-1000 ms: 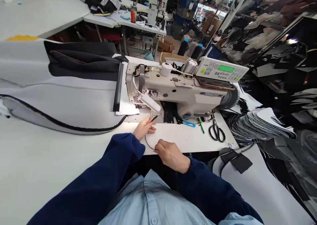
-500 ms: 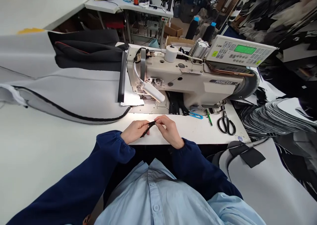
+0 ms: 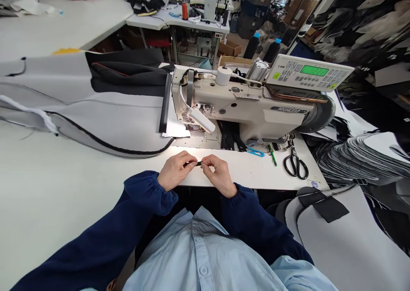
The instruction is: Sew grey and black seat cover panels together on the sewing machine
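Note:
My left hand [image 3: 174, 170] and my right hand [image 3: 216, 171] meet over the white table's front edge [image 3: 256, 177], in front of the cream sewing machine [image 3: 243, 107]. Both pinch the ends of a short black strip [image 3: 198, 163] held level between the fingertips. Fingers of both hands are curled closed around it. The machine's needle area [image 3: 194, 126] lies just beyond the hands.
Grey fabric with black edging [image 3: 96, 120] spreads across the table to the left. Black scissors [image 3: 296, 163], a green pen [image 3: 273, 155] and blue snips [image 3: 255, 152] lie right of the hands. A stack of cut grey pieces [image 3: 358, 156] sits at the right.
My left hand lifted a black strip from near the machine bed. My right hand came up from the table edge to join it. The strip went from slanted to level.

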### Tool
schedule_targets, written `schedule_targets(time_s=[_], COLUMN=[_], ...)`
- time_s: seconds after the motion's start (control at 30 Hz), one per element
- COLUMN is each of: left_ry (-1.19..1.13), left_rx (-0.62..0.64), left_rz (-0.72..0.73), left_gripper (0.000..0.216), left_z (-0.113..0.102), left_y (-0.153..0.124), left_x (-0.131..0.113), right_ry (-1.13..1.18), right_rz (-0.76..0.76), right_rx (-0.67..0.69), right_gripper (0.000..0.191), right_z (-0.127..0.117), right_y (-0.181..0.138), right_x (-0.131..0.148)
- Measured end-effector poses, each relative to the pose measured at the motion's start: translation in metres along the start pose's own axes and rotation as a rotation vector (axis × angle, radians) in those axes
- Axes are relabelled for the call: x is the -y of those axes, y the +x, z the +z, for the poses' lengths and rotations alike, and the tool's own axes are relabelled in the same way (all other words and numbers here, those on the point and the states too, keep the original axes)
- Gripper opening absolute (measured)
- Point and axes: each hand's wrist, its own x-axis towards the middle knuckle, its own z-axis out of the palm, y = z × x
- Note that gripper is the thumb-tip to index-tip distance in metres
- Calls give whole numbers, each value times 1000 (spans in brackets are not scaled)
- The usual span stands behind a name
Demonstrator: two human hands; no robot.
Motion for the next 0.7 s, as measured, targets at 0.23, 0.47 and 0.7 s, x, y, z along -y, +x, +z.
schedule_targets(time_s=[0.23,0.47,0.7], left_ry=[45,52,234], left_rx=[-80,-150,-66], left_rz=[93,-55,-92], left_gripper=[18,15,15], left_z=[-13,-44,-51], left_y=[-7,20,86], left_x=[-3,34,77], right_ry=[25,-493,-863], right_rz=[-92,-165,-94], right_rx=[5,236,449], right_gripper=[14,27,65], right_z=[9,41,100], right_y=[3,49,63], right_x=[7,-39,-46])
